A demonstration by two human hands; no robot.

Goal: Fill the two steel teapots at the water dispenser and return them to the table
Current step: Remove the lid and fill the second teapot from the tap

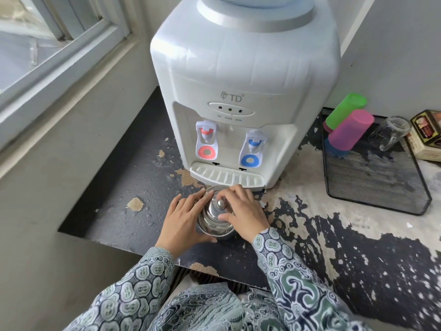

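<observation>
One steel teapot (213, 222) stands on the worn black counter (133, 182), just in front of the drip tray (226, 177) of the white water dispenser (243, 91). My left hand (183, 218) wraps round the pot's left side. My right hand (241, 209) lies over its domed lid, fingers curled at the lid's rim next to the small knob (220, 203). The dispenser has a red tap (207, 139) on the left and a blue tap (253, 146) on the right. No second teapot is in view.
A black mesh tray (372, 177) at the right holds a green cup (346, 108), a pink cup (350, 130) and a clear glass (389, 132). A box (427, 134) sits at the far right. A window and wall close off the left.
</observation>
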